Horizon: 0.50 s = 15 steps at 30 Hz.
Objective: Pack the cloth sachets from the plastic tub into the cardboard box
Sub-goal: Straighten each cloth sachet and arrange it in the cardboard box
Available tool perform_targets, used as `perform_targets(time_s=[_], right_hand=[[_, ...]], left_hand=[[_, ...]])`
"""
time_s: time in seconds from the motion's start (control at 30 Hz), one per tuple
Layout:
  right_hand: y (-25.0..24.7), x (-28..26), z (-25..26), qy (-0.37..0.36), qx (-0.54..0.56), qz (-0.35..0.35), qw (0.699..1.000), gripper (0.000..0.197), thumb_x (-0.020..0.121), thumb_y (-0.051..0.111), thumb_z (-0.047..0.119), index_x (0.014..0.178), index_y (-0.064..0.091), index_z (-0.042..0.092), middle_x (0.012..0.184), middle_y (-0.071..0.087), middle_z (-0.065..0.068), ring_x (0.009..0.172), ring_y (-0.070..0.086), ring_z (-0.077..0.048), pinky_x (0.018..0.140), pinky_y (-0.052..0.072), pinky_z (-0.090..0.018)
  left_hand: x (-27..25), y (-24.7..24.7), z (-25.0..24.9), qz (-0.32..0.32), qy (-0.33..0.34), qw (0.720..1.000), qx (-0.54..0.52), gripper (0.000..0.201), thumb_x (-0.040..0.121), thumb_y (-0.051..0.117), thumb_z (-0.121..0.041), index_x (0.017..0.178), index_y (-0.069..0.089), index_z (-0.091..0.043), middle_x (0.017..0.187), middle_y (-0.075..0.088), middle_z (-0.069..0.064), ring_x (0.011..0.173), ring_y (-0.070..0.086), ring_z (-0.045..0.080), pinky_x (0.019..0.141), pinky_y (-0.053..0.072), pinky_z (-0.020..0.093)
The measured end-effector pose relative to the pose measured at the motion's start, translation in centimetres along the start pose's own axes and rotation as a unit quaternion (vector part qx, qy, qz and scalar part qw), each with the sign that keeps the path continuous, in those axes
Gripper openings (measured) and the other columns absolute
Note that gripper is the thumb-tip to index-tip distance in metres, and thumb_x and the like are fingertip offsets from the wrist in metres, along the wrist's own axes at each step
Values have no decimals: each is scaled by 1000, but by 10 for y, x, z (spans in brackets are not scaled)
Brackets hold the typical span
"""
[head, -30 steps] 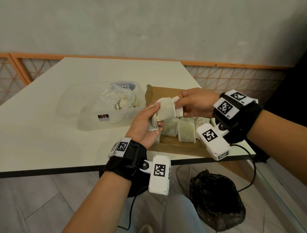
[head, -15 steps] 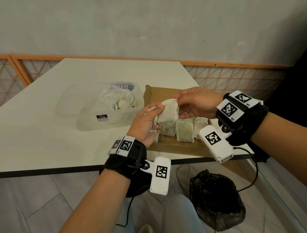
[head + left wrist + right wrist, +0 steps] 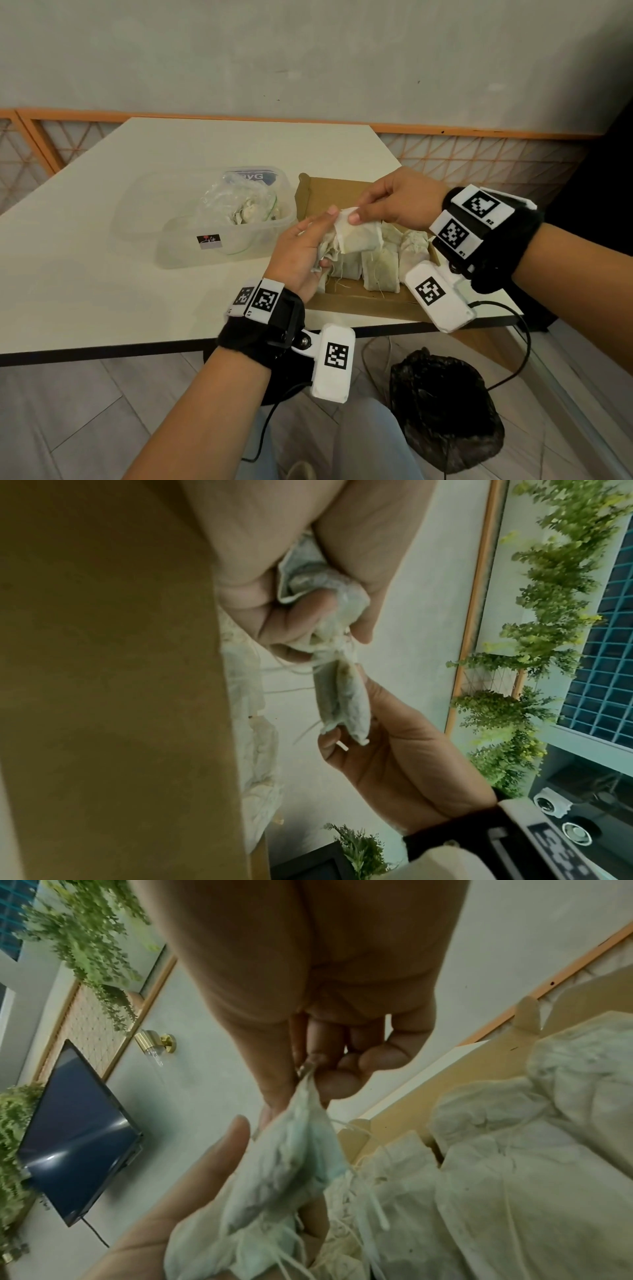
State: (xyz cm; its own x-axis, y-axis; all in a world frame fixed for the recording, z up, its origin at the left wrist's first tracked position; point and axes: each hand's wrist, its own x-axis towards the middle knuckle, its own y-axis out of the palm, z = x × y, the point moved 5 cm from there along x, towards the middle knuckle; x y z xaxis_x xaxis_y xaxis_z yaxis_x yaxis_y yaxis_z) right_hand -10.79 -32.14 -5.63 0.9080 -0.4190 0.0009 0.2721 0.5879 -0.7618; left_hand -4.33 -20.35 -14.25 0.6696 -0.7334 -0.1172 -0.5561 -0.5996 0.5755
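While the right hand (image 3: 397, 209) pinches one cloth sachet (image 3: 359, 236) above the cardboard box (image 3: 359, 301), the left hand (image 3: 301, 250) grips a bunch of sachets (image 3: 325, 255). From the left wrist, fingers (image 3: 291, 620) curl around the bunch. From the right wrist, the pinched corner shows; I would separate it slowly, then set it beside the packed row (image 3: 514, 1177).

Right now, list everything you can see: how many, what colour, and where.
table: one, cream, under everything
plastic tub: one, clear, on the table left of the box, with a clear bag inside
cardboard box: one, brown, at the table's near edge
packed sachets: a row, off-white, standing in the box
held sachet: one, off-white, above the box
black bag: one, on the floor
left hand: grips a bunch of sachets
right hand: pinches the held sachet's top
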Motion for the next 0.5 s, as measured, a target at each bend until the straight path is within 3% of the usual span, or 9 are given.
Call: perform_targets(time_s=[0.1, 0.27, 0.37, 0.5], right_hand=[[-3, -1, -6, 13, 3, -21, 1000, 13, 75, 74, 34, 78, 74, 22, 73, 66, 5, 65, 53, -2, 62, 41, -13], [-5, 1, -22, 51, -53, -22, 997, 15, 76, 71, 40, 75, 71, 25, 76, 64, 0, 71, 53, -11, 69, 42, -26], [0, -1, -24, 56, -99, 0, 993, 17, 78, 68, 45, 71, 68, 29, 76, 64, -4, 71, 52, -15, 65, 40, -25], [19, -2, -17, 51, -46, 67, 995, 23, 79, 69, 40, 83, 72, 18, 78, 63, -3, 68, 52, -13, 64, 40, -24]], left_hand=[[1, 0, -1, 17, -8, 998, -53, 18, 95, 53, -25, 86, 63, -13, 74, 62, 0, 51, 50, 5, 34, 29, 12], [-2, -2, -7, 49, -12, 978, -201, 17, 95, 47, -27, 90, 60, -17, 75, 59, -3, 61, 55, 2, 34, 29, 9], [-4, -3, -8, 63, -9, 963, -263, 14, 87, 52, -28, 91, 61, -18, 76, 59, -4, 59, 57, 2, 33, 30, 10], [-3, -5, -7, 62, -13, 959, -276, 15, 90, 51, -29, 92, 61, -19, 77, 58, -5, 59, 56, 3, 34, 30, 10]])
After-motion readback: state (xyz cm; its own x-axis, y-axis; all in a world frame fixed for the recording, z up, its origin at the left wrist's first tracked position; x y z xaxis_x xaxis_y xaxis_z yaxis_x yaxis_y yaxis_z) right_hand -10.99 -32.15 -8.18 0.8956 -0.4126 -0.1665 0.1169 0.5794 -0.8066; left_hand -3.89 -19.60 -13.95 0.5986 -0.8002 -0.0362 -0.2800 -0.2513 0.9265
